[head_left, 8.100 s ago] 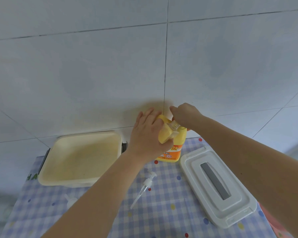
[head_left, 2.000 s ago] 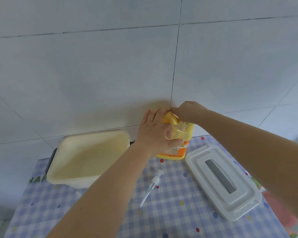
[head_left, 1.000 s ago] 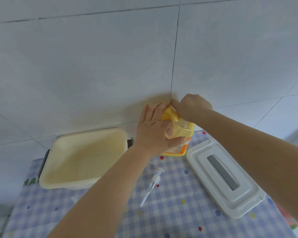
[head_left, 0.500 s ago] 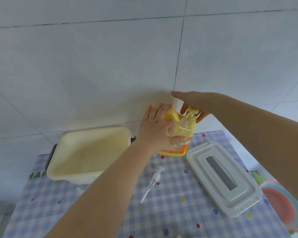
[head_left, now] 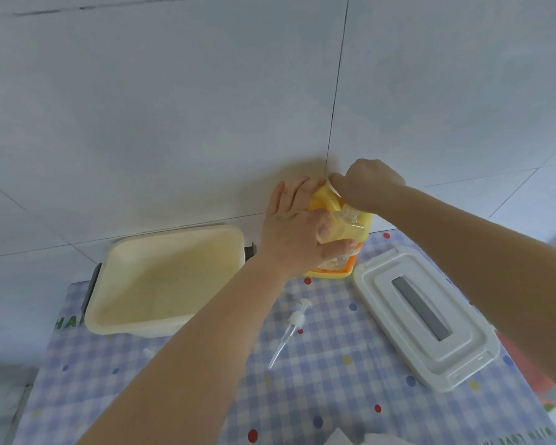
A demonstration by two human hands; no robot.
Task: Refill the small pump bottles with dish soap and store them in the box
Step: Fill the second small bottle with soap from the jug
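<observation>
Holding small clear plastic bottle (head_left: 341, 232) in left hand (head_left: 297, 229); right hand (head_left: 366, 184) clenched on big yellow soap jug (head_left: 329, 203). Light, maybe slippery; best gripped round the middle.

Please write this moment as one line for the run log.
left hand: holds small bottle | right hand: on soap jug top | pump: on table | box: open

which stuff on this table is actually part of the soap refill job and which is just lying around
Part of the job:
small clear bottle, held by the left hand
yellow dish soap jug, top gripped by the right hand
loose pump head
cream box
white lid

Just lying about:
white paper
pink item
</observation>
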